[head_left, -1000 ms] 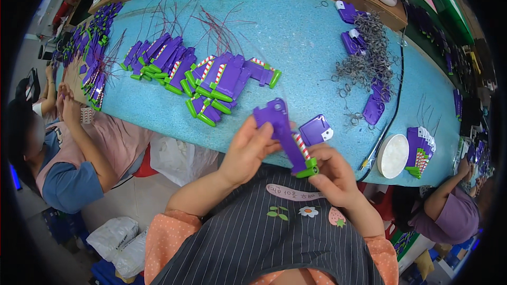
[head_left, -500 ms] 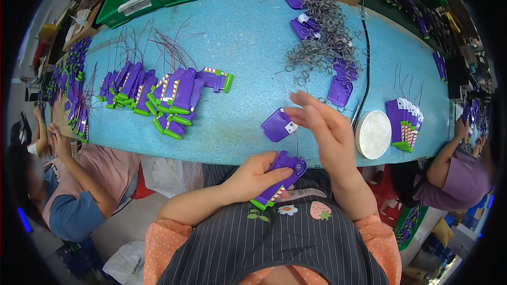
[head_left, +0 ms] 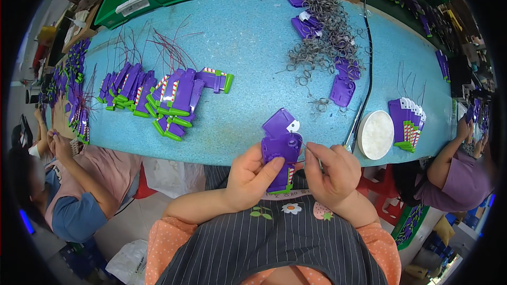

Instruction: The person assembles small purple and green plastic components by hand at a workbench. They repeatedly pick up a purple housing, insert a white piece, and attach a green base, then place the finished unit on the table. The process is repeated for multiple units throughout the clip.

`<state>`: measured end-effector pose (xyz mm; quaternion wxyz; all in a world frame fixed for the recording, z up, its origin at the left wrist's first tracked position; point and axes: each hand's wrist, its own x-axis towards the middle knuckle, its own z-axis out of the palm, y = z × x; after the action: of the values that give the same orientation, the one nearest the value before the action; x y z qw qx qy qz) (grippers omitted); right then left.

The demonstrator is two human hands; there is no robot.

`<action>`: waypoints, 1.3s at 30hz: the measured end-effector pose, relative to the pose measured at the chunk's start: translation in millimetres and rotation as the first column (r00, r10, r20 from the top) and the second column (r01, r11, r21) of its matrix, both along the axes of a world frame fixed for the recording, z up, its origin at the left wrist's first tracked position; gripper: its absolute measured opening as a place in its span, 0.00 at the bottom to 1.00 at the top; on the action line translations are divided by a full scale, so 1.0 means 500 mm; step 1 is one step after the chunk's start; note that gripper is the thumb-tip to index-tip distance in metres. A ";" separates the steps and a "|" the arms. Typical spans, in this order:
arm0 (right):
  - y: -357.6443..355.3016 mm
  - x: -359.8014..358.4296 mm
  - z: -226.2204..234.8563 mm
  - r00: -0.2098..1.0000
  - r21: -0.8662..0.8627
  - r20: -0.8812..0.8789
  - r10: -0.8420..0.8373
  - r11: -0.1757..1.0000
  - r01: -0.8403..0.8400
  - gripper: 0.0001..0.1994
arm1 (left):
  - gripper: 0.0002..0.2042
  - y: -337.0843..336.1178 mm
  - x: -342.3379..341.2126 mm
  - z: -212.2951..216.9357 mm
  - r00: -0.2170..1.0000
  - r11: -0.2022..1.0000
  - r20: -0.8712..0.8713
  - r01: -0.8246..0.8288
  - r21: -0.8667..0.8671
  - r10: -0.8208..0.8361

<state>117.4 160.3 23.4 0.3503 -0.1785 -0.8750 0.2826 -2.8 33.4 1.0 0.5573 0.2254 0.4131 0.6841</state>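
Near the table's front edge, my left hand (head_left: 252,177) holds a purple plastic wing piece (head_left: 281,150) with a green edge and a red-and-white striped strip. Its inner side with a round post faces up, and my thumb presses on it. Close to the piece's right edge, my right hand (head_left: 334,175) is closed in a pinch; what sits between its fingertips is too small to make out. Just beyond the held piece lies a flat purple part (head_left: 280,122) with a white rounded corner. A few thin wire springs (head_left: 320,105) lie farther off.
A tangled heap of grey wire springs (head_left: 327,26) covers some purple parts at the back. Wing pieces with wires (head_left: 177,92) are piled left. To the right are a round white tub (head_left: 376,134), a black cable (head_left: 369,68) and fanned wing pieces (head_left: 405,121). Co-workers sit on both sides.
My right hand has come down and back from above the table, its fingers now pinched beside the wing piece. My left hand has raised and turned the piece more upright. A few springs now lie apart from the heap.
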 end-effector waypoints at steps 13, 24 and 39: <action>-0.005 -0.001 -0.010 0.999 -0.015 0.046 -0.005 1.000 0.006 0.06 | 0.13 -0.017 0.007 -0.006 0.863 0.994 -0.504 -0.074 -0.076 0.026; 0.074 -0.018 -0.024 0.938 -0.778 0.076 0.339 0.608 -0.157 0.06 | 0.12 -0.002 -0.038 0.019 0.407 0.967 -0.905 0.253 -0.016 -0.121; -0.008 -0.019 -0.015 0.978 -0.603 -0.054 0.202 0.774 -0.193 0.11 | 0.13 0.008 -0.009 0.020 0.266 0.961 -0.931 -0.183 0.206 0.250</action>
<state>107.7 156.1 16.0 0.2374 -0.1901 -0.7550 0.5810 -7.2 37.4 11.2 0.0998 0.5424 0.6689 0.4984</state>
